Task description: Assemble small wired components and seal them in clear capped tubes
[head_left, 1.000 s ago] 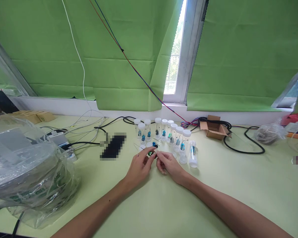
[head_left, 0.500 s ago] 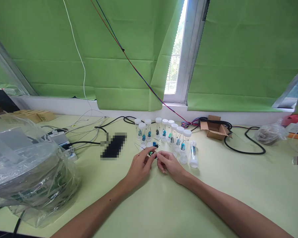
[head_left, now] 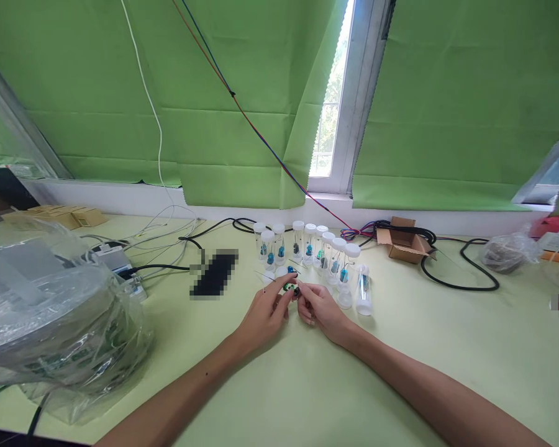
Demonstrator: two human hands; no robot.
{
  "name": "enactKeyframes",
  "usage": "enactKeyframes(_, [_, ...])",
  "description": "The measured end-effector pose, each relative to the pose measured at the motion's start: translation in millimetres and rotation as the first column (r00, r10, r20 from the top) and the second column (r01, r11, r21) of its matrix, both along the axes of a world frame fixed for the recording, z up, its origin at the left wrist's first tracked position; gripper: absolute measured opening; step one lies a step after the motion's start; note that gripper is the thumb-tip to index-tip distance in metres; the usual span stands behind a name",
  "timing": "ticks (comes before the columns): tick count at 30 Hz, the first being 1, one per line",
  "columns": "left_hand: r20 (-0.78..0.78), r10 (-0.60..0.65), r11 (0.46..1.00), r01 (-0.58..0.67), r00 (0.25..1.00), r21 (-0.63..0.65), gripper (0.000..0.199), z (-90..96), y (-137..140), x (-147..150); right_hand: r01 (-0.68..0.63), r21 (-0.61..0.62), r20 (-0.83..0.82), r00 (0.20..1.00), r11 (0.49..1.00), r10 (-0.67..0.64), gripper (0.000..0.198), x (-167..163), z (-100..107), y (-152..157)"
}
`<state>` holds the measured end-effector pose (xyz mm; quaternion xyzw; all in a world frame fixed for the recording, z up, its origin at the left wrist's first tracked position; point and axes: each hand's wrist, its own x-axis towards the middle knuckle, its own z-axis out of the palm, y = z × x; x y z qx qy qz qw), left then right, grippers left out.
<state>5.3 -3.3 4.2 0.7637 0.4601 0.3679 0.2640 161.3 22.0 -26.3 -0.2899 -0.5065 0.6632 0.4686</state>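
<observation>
A small green-and-black part (head_left: 289, 287) sits between my two hands, too small to name more closely. My left hand (head_left: 266, 307) grips it between thumb and fingers, and thin wires stick out past the fingers on the left. With thumb and forefinger together, my right hand (head_left: 320, 308) pinches its right side, the other fingers curled in. Just beyond the fingertips lies a small blue-and-black piece (head_left: 291, 270). Several clear tubes with white caps (head_left: 343, 273) stand behind my hands, holding blue, black or green pieces with wires. One capped tube (head_left: 363, 290) stands apart at the right.
A blurred-out dark object (head_left: 215, 274) lies left of my hands. Farther left stands a large plastic-wrapped container (head_left: 74, 329). An open cardboard box (head_left: 403, 243) and black cable (head_left: 466, 287) lie at the back right. Green blinds (head_left: 242, 136) hang behind the table.
My hands have shifted very slightly right, with a small gap opening between the fingertips. More of the green-and-black part now shows. The tubes stand as before.
</observation>
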Motion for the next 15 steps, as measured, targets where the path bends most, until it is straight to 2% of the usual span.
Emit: enactKeyframes(15, [-0.005, -0.026, 0.998, 0.026, 1.000, 0.049, 0.041, -4.3, 2.1, -0.7, -0.005, -0.020, 0.004, 1.000, 1.000, 0.005, 0.055, 0.7, 1.9, -0.6])
